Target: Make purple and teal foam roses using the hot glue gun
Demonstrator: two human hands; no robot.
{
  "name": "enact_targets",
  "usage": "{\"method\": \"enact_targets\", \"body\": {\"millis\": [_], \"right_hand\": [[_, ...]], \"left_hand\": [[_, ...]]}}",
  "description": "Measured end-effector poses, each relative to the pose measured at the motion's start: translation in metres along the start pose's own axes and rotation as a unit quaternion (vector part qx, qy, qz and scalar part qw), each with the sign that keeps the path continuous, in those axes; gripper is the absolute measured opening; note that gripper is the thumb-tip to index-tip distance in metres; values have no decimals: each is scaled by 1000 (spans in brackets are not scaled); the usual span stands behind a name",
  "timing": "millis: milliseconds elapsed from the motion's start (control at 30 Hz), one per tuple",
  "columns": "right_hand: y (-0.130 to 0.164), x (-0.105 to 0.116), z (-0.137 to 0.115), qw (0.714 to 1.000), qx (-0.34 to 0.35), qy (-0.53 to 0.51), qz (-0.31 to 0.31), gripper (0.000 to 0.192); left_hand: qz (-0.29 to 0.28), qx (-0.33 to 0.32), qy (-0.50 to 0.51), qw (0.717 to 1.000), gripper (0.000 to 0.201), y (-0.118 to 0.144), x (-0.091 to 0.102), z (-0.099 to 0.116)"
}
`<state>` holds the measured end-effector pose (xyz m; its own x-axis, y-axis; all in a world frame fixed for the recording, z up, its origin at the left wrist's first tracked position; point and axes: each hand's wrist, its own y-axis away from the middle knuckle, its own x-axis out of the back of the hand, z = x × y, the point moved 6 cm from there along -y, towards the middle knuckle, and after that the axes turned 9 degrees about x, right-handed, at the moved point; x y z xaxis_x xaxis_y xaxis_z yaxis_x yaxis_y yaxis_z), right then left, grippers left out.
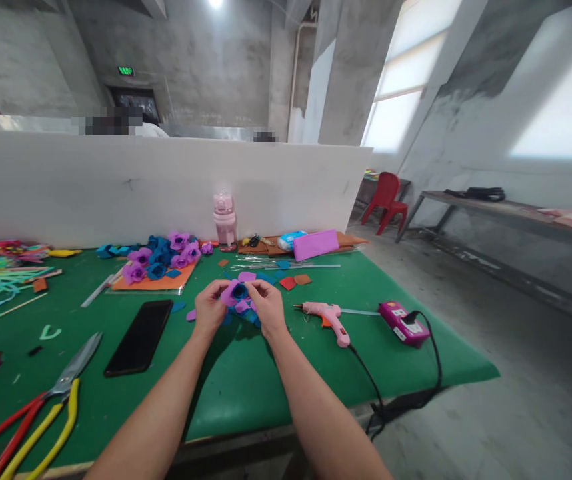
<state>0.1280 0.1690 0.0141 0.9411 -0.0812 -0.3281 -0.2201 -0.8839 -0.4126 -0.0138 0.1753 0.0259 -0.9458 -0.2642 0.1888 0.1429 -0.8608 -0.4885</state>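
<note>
Concrete walls and one white partition [116,180] back a green table [246,380]. On it lie one black phone [139,337], two pairs of scissors [41,407] at the near left, one pink glue gun [327,315] with one pink power box [403,323], one pink bottle [225,220], and a heap of purple and blue flowers [166,257]. At the table's middle, the left hand [209,310] and right hand [267,308] pinch one purple-and-blue flower [237,295] between their fingertips.
</note>
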Motion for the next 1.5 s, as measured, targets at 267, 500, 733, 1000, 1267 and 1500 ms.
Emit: {"method": "enact_targets", "body": {"millis": [267,500,733,1000,1267,1500], "right_hand": [[1,-4,3,998,-53,-34,-11,20],[2,-3,10,995,-83,-50,-13,24],[6,-6,15,986,-147,-79,-18,26],[8,-8,17,978,-166,-120,-22,28],[9,-10,16,979,-149,-136,-22,31],[9,-10,15,980,-135,-143,-25,30]], "left_hand": [[9,5,-8,1000,8,0,1,1],[18,2,-7,1000,9,1,1,1],[28,45,-5,999,11,-1,0,-9],[28,30,-15,999,13,-1,3,-8],[41,39,-17,998,10,-1,3,-9],[36,67,5,997,7,-1,1,-7]]}}
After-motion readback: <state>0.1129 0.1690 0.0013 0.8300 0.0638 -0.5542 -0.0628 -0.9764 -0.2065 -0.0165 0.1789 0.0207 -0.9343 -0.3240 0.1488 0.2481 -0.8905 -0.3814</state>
